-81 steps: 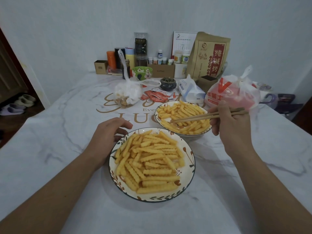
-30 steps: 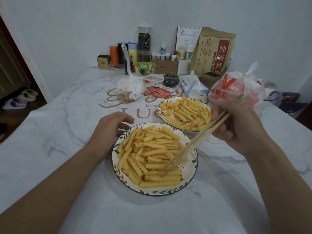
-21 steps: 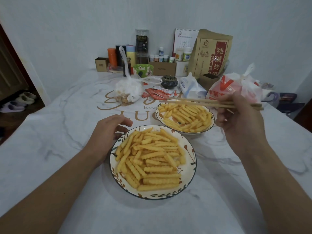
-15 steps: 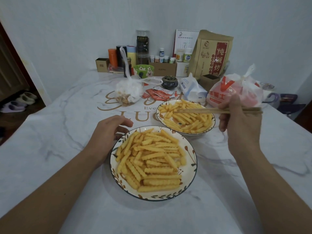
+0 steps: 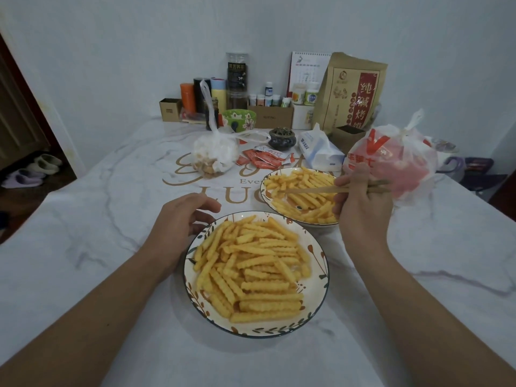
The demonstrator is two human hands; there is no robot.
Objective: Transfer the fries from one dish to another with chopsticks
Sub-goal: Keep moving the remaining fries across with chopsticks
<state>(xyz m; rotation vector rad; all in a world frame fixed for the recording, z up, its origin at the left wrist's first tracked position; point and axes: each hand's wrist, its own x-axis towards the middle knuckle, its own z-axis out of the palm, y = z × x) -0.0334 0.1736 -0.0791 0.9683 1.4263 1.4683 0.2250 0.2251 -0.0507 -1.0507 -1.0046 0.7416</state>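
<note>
Red plastic bag (image 5: 391, 160) beside tissue pack (image 5: 318, 149).

Pale wall (image 5: 139, 51), marble table (image 5: 83, 233), dim light.

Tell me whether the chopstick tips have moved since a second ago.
Yes. The chopsticks in the right hand swung from the near plate to above the far plate.

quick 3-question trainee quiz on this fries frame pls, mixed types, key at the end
1. True or false: the left hand holds the chopsticks.
2. The chopstick tips are over which dish: A) near plate B) far plate?
3. Fill in: the left hand rests beside the ___ plate's rim.

Key: 1 false, the right hand holds them. 2 B. 3 near.
</note>
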